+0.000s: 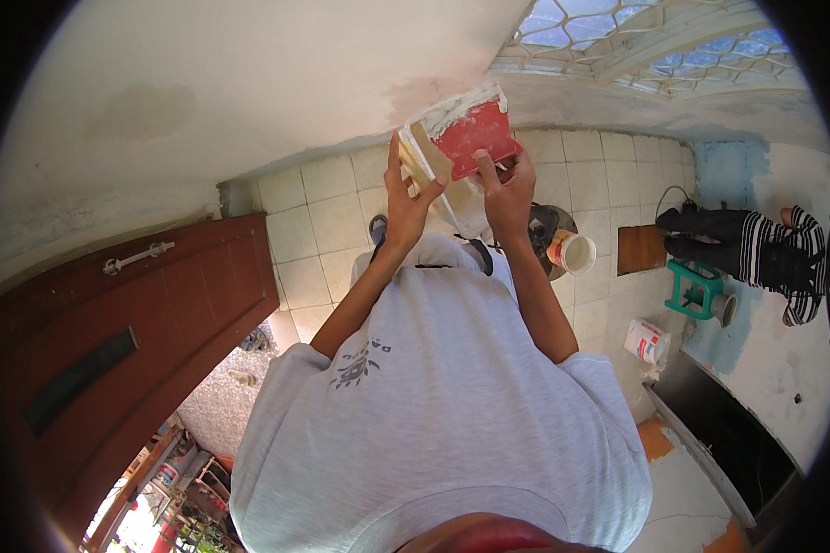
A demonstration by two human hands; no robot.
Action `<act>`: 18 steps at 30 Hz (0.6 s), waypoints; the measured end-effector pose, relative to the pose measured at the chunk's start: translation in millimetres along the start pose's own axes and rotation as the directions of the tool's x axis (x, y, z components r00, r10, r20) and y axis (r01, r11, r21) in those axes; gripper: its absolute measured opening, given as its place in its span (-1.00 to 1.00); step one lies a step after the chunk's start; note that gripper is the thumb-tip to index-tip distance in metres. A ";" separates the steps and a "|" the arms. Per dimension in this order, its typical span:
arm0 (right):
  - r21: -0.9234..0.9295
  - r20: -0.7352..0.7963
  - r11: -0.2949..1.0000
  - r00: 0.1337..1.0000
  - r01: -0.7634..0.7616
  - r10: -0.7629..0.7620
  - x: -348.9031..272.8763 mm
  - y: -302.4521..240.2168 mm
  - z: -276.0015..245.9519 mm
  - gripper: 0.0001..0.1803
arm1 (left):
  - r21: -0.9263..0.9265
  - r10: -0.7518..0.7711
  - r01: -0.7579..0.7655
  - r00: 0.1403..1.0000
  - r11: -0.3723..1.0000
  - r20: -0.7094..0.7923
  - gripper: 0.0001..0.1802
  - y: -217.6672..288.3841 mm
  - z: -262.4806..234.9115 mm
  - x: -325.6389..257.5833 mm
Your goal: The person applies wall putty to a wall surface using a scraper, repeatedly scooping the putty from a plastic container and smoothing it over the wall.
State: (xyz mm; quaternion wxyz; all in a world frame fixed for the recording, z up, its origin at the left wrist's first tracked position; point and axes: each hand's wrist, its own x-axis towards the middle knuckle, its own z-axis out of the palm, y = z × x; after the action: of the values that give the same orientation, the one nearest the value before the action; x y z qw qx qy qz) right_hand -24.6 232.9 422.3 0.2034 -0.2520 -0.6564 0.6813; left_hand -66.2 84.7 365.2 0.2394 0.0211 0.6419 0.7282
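Observation:
My right hand [508, 195] grips a red putty spreader [475, 136], a flat plate with white putty smeared along its far edge. My left hand [409, 201] is closed on a beige putty spreader [419, 155] that also carries white putty along its edge. The two spreaders meet in front of me, close to the wall [277, 74], and the red one partly overlaps the beige one. Below them, between my forearms, something pale and whitish hangs in view; its kind is hard to make out.
A white bucket [575, 253] stands on the tiled floor [314, 221] right of my legs. Further right are a white and red bag [647, 341], a green stool [695, 288] and a person in striped clothing [773, 249]. A brown door [157, 323] stands at left.

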 end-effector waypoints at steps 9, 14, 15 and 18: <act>0.020 0.055 1.000 0.998 0.010 -0.011 2.3 10.5 -8.0 -0.71 | 0.113 0.062 -0.060 0.998 0.992 -0.011 0.22 -4.0 4.5 5.6; -0.012 0.094 1.000 0.995 -0.018 0.019 4.6 7.1 -14.9 -0.72 | 0.103 0.080 -0.080 0.997 0.991 0.009 0.22 -8.0 0.3 9.7; -0.031 0.105 0.999 0.994 -0.034 0.037 5.8 6.2 -17.7 -0.73 | 0.109 0.083 -0.085 0.996 0.990 0.019 0.22 -6.5 0.5 10.6; 0.044 0.139 0.999 0.990 -0.017 0.011 8.0 13.0 -23.7 -0.72 | 0.097 -0.029 0.026 0.999 0.995 0.029 0.22 -1.8 -0.5 10.6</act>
State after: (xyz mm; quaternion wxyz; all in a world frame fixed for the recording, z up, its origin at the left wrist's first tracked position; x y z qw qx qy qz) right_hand -15.8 255.8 408.5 0.1581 -0.2037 -0.6517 0.7133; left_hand -75.2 88.4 360.5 0.2579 0.0348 0.6730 0.6923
